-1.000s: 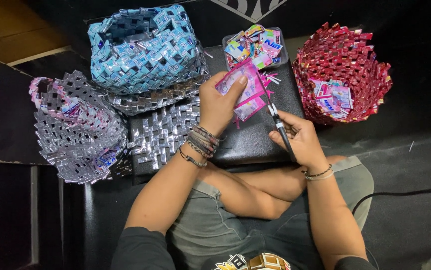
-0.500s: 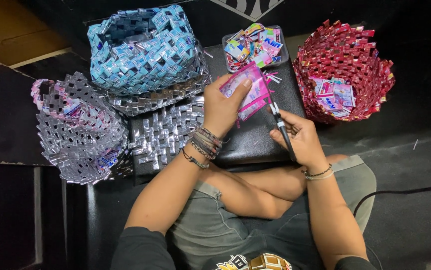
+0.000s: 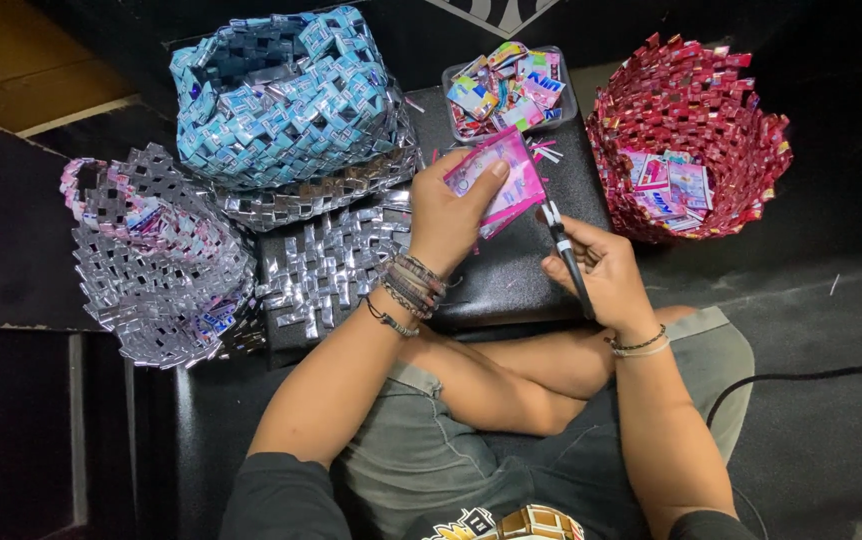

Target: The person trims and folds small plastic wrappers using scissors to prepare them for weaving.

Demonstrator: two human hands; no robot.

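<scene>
In the upper left of the frame stands the biggest thing, a blue woven basket (image 3: 281,95) made of folded wrappers. Below it, at the left, a silver woven basket (image 3: 156,255) with pink parts lies tilted. In the upper right sits a red woven basket (image 3: 691,135) with some flat sachets inside. Between the blue basket and the middle of the frame a flat silver woven mat (image 3: 336,262) lies, partly on a black board (image 3: 511,280) that rests over the person's lap. At the top centre, a small clear tray (image 3: 506,90) holds many colourful wrappers.

The left hand (image 3: 449,215), with several bracelets on the wrist, pinches a pink sachet (image 3: 503,180) between thumb and fingers, just above the centre of the frame, over the black board. The right hand (image 3: 601,272) is closed around the handles of black scissors (image 3: 563,250), and the blades touch the right edge of the pink sachet.
</scene>
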